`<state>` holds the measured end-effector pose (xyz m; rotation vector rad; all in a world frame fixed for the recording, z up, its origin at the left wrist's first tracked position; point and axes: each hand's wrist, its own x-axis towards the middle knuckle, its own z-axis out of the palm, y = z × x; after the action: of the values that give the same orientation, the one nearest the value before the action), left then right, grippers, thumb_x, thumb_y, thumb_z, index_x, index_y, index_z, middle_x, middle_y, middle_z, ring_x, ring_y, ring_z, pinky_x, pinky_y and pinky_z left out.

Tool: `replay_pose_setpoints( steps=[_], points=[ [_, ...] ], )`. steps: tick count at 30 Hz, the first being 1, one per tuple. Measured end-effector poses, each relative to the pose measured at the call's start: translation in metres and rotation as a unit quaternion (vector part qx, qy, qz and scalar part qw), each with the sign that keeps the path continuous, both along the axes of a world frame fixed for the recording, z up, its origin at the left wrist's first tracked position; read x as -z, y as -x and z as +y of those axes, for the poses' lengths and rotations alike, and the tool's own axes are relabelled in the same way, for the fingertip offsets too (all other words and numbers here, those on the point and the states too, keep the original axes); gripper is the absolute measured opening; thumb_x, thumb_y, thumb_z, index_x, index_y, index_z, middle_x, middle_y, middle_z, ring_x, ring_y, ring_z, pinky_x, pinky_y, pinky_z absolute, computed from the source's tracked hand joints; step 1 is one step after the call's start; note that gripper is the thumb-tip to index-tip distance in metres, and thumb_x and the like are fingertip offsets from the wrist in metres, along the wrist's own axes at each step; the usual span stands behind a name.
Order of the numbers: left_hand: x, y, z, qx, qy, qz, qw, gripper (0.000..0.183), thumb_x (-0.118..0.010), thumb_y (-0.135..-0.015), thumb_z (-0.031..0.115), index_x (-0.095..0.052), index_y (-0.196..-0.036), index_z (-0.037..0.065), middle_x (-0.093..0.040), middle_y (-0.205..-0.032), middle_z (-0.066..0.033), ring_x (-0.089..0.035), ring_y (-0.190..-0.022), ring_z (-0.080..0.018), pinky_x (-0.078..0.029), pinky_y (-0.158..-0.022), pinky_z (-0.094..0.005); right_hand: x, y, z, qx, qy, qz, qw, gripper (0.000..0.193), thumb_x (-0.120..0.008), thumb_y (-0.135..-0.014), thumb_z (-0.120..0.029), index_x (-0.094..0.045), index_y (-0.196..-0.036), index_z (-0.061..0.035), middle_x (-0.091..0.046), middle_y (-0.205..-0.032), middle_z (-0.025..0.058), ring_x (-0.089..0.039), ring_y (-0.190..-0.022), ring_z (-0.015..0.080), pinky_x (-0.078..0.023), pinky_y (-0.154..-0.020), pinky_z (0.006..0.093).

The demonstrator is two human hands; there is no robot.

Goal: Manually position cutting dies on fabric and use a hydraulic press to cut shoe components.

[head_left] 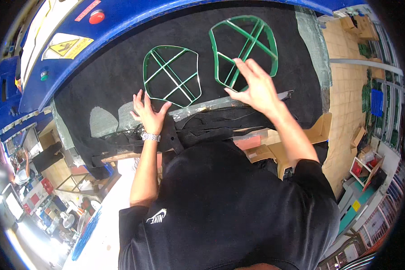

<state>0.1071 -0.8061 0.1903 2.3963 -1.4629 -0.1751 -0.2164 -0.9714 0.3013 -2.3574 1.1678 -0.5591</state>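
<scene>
Warning sticker [67,46]: on the blue machine housing, upper left; a yellow panel with a black-edged triangle, set on a white rectangular label.
Red label [87,10]: a narrow red strip with pale lettering, right along the machine's top edge, just left of the round red button.
Cardboard boxes [362,24]: brown, stacked far upper right, by the shelving.
Open carton [317,130]: brown cardboard, flaps up, on the floor at right, below the black mat.
</scene>
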Motion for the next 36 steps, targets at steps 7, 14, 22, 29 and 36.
replay_pose_setpoints(
  steps=[7, 14, 22, 29, 36],
  points=[
    [0.001, -0.002, 0.000, -0.003, -0.011, -0.013, 1.000, 0.095, -0.086, -0.066, 0.056, -0.052, -0.143, 0.012, -0.035, -0.157, -0.0051, -0.023, -0.150, -0.0327, -0.008, -0.113, -0.0717, 0.060, -0.039, 0.032, 0.121, -0.029, 0.033, 0.992, 0.077, -0.087, -0.069, -0.031, -0.055, -0.132, -0.0006, -0.056, -0.099, 0.0149, -0.063, -0.090, 0.0331, -0.055, -0.079, 0.0425],
    [0.000, 0.001, 0.002, -0.004, -0.018, -0.007, 1.000, 0.096, -0.086, -0.066, 0.056, -0.050, -0.145, 0.014, -0.035, -0.158, -0.0047, -0.022, -0.151, -0.0321, -0.009, -0.113, -0.0718, 0.076, -0.052, 0.039, 0.119, -0.041, 0.050, 0.991, 0.087, -0.090, -0.067, -0.032, -0.050, -0.138, -0.0007, -0.054, -0.103, 0.0189, -0.061, -0.092, 0.0354, -0.053, -0.082, 0.0446],
    [0.004, -0.004, 0.004, 0.004, -0.003, -0.018, 1.000, 0.095, -0.084, -0.067, 0.058, -0.050, -0.145, 0.016, -0.036, -0.157, -0.0050, -0.023, -0.150, -0.0333, -0.012, -0.109, -0.0757, 0.048, 0.023, 0.017, 0.025, 0.037, 0.001, 0.999, 0.094, -0.091, -0.063, -0.038, -0.050, -0.144, -0.0168, -0.043, -0.145, 0.0213, -0.042, -0.133, 0.0434, -0.035, -0.113, 0.0547],
    [0.002, -0.004, 0.000, 0.015, -0.018, -0.037, 0.999, 0.091, -0.085, -0.071, 0.053, -0.050, -0.144, 0.012, -0.038, -0.156, -0.0081, -0.027, -0.148, -0.0341, -0.015, -0.110, -0.0715, 0.097, 0.087, -0.017, 0.031, 0.011, 0.081, 0.996, 0.091, -0.087, -0.063, -0.052, -0.055, -0.140, -0.0166, -0.033, -0.159, 0.0175, -0.023, -0.151, 0.0372, -0.011, -0.122, 0.0603],
    [0.000, -0.003, 0.003, 0.010, -0.017, -0.014, 1.000, 0.096, -0.085, -0.067, 0.056, -0.049, -0.146, 0.014, -0.036, -0.158, -0.0061, -0.023, -0.150, -0.0333, -0.011, -0.112, -0.0720, 0.101, 0.088, -0.014, 0.027, 0.034, 0.009, 0.999, 0.077, -0.092, -0.057, -0.044, -0.066, -0.118, -0.0046, -0.052, -0.148, 0.0173, -0.041, -0.145, 0.0292, -0.013, -0.121, 0.0595]
  ],
)
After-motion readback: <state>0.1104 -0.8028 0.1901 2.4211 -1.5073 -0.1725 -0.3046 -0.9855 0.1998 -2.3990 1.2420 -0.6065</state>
